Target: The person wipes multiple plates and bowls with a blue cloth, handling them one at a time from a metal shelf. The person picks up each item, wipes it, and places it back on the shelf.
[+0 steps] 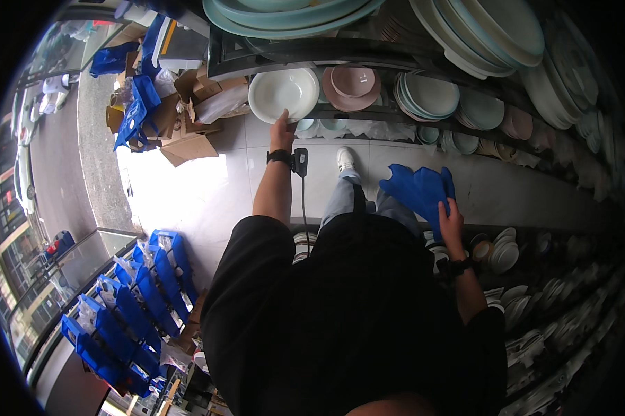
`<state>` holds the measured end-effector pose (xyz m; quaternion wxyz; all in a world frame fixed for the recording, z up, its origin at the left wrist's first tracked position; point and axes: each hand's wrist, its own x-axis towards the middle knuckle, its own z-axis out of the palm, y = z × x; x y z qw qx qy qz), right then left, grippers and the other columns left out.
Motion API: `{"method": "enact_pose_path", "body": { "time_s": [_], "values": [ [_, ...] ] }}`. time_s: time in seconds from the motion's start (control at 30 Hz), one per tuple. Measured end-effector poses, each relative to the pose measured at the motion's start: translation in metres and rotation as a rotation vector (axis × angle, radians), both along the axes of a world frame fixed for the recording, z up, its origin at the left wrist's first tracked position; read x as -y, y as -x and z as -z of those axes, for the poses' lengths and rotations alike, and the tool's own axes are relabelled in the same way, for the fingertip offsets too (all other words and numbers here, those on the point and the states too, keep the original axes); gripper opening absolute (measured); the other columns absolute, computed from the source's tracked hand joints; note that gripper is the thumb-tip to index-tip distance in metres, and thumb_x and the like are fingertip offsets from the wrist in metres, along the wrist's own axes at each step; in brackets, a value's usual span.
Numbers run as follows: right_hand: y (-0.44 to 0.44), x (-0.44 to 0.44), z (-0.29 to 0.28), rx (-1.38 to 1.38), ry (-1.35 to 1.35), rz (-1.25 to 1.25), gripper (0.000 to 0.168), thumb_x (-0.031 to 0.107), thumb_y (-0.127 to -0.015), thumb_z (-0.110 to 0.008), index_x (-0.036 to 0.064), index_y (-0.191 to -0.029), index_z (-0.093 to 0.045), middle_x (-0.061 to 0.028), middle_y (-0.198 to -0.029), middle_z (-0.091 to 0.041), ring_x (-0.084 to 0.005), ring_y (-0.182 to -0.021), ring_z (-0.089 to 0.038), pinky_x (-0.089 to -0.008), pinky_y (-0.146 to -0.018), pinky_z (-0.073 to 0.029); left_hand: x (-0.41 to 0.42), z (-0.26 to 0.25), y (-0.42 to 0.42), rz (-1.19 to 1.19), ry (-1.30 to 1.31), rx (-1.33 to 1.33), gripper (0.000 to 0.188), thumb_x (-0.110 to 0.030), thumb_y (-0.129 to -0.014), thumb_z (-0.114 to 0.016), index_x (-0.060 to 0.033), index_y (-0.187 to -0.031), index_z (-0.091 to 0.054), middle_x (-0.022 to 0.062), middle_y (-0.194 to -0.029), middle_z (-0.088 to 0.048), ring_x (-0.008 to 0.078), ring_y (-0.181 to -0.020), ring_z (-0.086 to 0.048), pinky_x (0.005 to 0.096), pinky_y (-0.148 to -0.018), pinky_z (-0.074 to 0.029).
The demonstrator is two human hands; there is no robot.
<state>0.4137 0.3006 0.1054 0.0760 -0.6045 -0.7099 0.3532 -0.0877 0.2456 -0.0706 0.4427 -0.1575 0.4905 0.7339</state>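
Note:
My left hand [282, 130] reaches forward and grips the near rim of a wide white bowl [283, 92], thumb over the edge and the other fingers hidden. The bowl is at the left end of a dark shelf; whether it rests there or is lifted, I cannot tell. Directly right of it, a small pink bowl sits in a larger pink dish [336, 100]. Low at my right side, my right hand [452, 223] holds a crumpled blue cloth [419, 191], which hangs out ahead of the fingers.
Stacked plates and bowls [429, 93] line the shelf [382, 115] ahead, with large dishes [291, 18] on the shelf above. More crockery [505, 255] stands behind me on the right. Cardboard boxes [188, 138] and blue bins [136, 307] are at the left. A cable [303, 208] hangs from my left wrist.

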Motion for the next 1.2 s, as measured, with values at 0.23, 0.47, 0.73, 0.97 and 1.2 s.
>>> {"method": "enact_pose_path", "body": {
  "time_s": [0.23, 0.47, 0.73, 0.97, 1.2],
  "values": [
    [-0.008, -0.010, 0.002, -0.070, -0.023, 0.018, 0.034, 0.031, -0.090, -0.056, 0.002, -0.108, -0.056, -0.0205, -0.086, -0.064, -0.0340, -0.078, -0.064, -0.0384, -0.066, -0.049, 0.002, -0.009, -0.022, 0.091, -0.141, 0.025, 0.051, -0.027, -0.086, -0.060, 0.0026, -0.124, -0.042, 0.0214, -0.120, -0.050, 0.0326, -0.110, -0.052, 0.0429, -0.096, -0.043],
    [-0.023, -0.039, 0.002, -0.169, -0.045, -0.036, 0.031, 0.028, -0.088, -0.059, 0.001, -0.103, -0.058, -0.0180, -0.077, -0.064, -0.0293, -0.069, -0.064, -0.0358, -0.058, -0.048, -0.028, -0.017, -0.112, 0.305, 0.067, 0.022, 0.030, -0.021, -0.088, -0.055, -0.0006, -0.110, -0.053, 0.0114, -0.088, -0.057, 0.0245, -0.082, -0.062, 0.0341, -0.073, -0.054],
    [-0.101, -0.089, 0.007, -0.219, 0.029, -0.044, 0.031, 0.027, -0.087, -0.060, -0.001, -0.102, -0.058, -0.0169, -0.076, -0.064, -0.0282, -0.068, -0.064, -0.0346, -0.058, -0.048, -0.166, -0.063, -0.246, 0.676, 0.090, -0.387, 0.036, -0.031, -0.085, -0.062, 0.0010, -0.101, -0.055, 0.0084, -0.079, -0.063, 0.0177, -0.072, -0.064, 0.0284, -0.059, -0.051],
    [-0.191, -0.132, 0.015, -0.170, -0.020, 0.044, 0.029, 0.027, -0.087, -0.060, 0.001, -0.101, -0.059, -0.0180, -0.077, -0.064, -0.0282, -0.070, -0.065, -0.0350, -0.059, -0.047, -0.235, -0.026, -0.264, 0.799, 0.817, -1.034, 0.057, -0.044, -0.074, -0.067, 0.0066, -0.096, -0.055, 0.0261, -0.089, -0.064, 0.0351, -0.087, -0.064, 0.0409, -0.074, -0.050],
    [-0.238, -0.163, 0.024, -0.088, -0.026, 0.045, 0.031, 0.029, -0.087, -0.060, 0.002, -0.101, -0.059, -0.0164, -0.070, -0.062, -0.0274, -0.062, -0.063, -0.0353, -0.054, -0.045, -0.246, -0.014, -0.256, 0.809, 0.757, -0.933, 0.036, -0.027, -0.074, -0.062, 0.0039, -0.089, -0.051, 0.0229, -0.077, -0.064, 0.0332, -0.069, -0.065, 0.0407, -0.067, -0.051]
  ]
}}
